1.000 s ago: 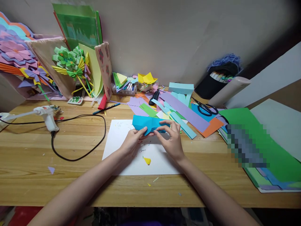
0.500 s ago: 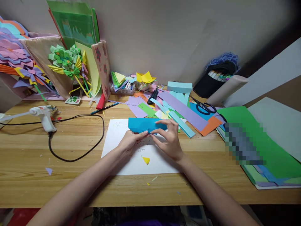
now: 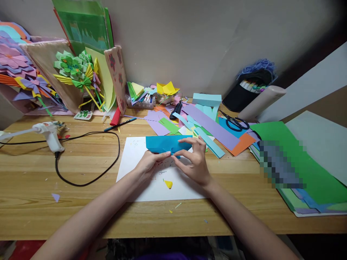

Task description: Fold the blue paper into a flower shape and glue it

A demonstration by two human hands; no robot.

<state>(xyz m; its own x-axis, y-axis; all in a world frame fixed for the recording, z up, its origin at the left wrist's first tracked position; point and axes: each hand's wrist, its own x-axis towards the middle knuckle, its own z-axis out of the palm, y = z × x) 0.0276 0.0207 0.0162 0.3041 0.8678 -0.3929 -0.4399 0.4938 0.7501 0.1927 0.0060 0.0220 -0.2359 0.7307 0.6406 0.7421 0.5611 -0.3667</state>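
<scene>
A folded strip of blue paper [image 3: 162, 143] lies lengthwise over the far edge of a white sheet [image 3: 141, 180] on the wooden desk [image 3: 81, 202]. My left hand [image 3: 149, 162] pinches the strip's near edge from the left. My right hand [image 3: 193, 161] holds its right half, thumb underneath and fingers curled over the top. The two thumbs nearly meet at the middle of the strip. A small yellow paper scrap [image 3: 168, 184] rests on the white sheet just below my hands.
A glue gun [image 3: 50, 134] and its looping black cord [image 3: 89, 159] lie at the left. Coloured paper strips [image 3: 214, 126], black scissors [image 3: 235, 123] and a blue pen [image 3: 120, 124] sit behind. Green sheets [image 3: 298, 162] stack at the right. Paper flowers [image 3: 73, 70] lean on the wall.
The blue strip has been flattened and shifted a little to the left, and my fingers have closed in along its near edge. The view has tilted slightly.
</scene>
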